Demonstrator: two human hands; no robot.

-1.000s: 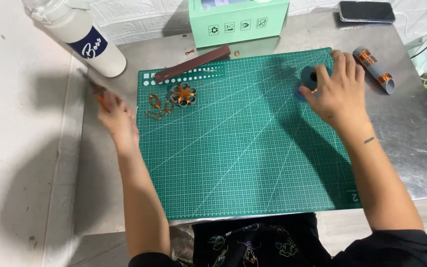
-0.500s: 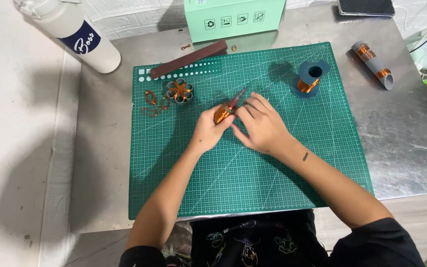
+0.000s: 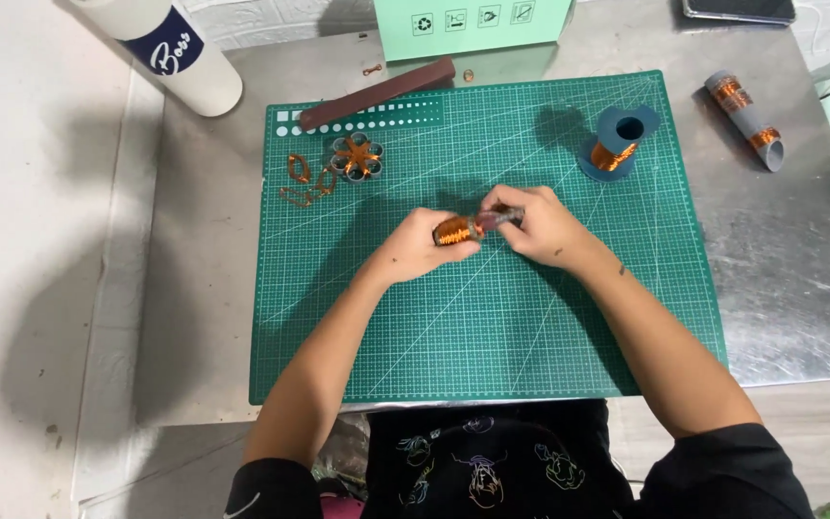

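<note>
Over the middle of the green cutting mat (image 3: 492,317), we hold a short tool wound with copper wire (image 3: 455,230) between both hands, the wire spool (image 3: 617,149) standing well apart. Our left hand (image 3: 415,252) is clenched around the wound end, and the right hand (image 3: 540,226) pinches the dark end. To do this well, we judge, we keep a firm left grip and even coils.

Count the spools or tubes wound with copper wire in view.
3. One between the left hand and right hand at mat centre; a blue spool upright on the mat's upper right; a grey tube lying on the table, far right. None seem hidden.
</note>
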